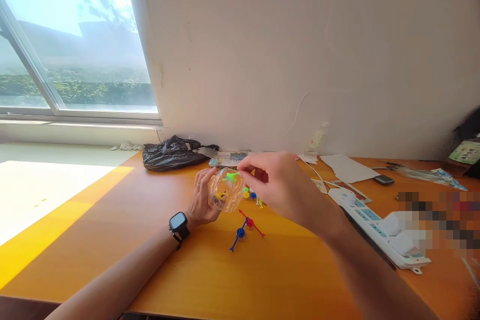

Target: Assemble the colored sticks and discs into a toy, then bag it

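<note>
My left hand (204,197), with a dark watch (178,223) on its wrist, is closed around the side of a clear, crinkled plastic bag (235,201). Inside the bag lie a small yellow piece (221,195) and some dark bits too small to name. My right hand (281,185) pinches the end of a bright green plastic arrow spinner (231,177) at the bag's mouth. Below on the table, a blue arrow spinner (240,233) and a red arrow spinner (250,223) lie with their arms crossing. Behind my right hand, small yellow and blue round pieces (253,195) are partly hidden.
A black plastic bag (174,154) lies at the back of the wooden table (180,280). On the right are a white power strip (375,225) with plugs in it, white paper (348,167) and a small dark object (384,180). A wall and window stand behind.
</note>
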### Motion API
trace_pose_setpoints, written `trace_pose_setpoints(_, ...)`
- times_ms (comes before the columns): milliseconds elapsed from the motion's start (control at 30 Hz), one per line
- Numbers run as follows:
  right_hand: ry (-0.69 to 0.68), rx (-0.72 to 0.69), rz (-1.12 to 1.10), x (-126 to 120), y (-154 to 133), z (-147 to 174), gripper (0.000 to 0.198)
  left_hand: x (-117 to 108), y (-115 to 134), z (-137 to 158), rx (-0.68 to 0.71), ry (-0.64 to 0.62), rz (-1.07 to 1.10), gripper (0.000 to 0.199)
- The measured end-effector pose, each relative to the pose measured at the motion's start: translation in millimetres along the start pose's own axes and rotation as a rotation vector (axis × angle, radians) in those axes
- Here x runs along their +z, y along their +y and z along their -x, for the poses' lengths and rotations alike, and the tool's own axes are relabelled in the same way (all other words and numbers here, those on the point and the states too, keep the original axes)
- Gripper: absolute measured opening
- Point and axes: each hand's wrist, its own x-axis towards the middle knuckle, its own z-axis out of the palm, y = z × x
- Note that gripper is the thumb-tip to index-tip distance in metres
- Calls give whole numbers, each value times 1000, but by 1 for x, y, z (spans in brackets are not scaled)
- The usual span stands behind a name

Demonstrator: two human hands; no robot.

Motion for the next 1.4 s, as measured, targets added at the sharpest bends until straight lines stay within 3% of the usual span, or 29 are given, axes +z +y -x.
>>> trace_pose_setpoints(233, -30, -83, 366, 32, 4, -6, 25, -1, 3, 0, -31, -1, 1, 77)
trace_pose_setpoints(600, -46, -72, 435, 42, 2, -9, 5, -1, 4, -1, -7, -5, 2, 75)
trace_pose_setpoints(800, 27, -70, 331, 33, 3, -10, 7, -1, 4, -1, -20, 9, -7, 75)
trace_pose_setpoints(900, 28, 88, 208, 30, 6, -11, 14, -2, 3, -2, -23, 14, -4, 74)
trace_pose_setpoints(1000, -85, 185, -45, 33, 18, -12, 19, -4, 4, -4, -22, -8, 13, 78)
trace_pose_setpoints(1067, -149, 155, -201, 38, 27, -14, 16, -5, 6, -5, -29, -63, 24, 89)
trace_pose_setpoints(1167, -138, 96, -306, 43, 37, -19, 18, -5, 8, -6, -61, -142, 44, 108)
trace_pose_setpoints(1400, -152, 87, -421, 55, 38, -23, 21, -2, 10, -7, -99, -181, 95, 112)
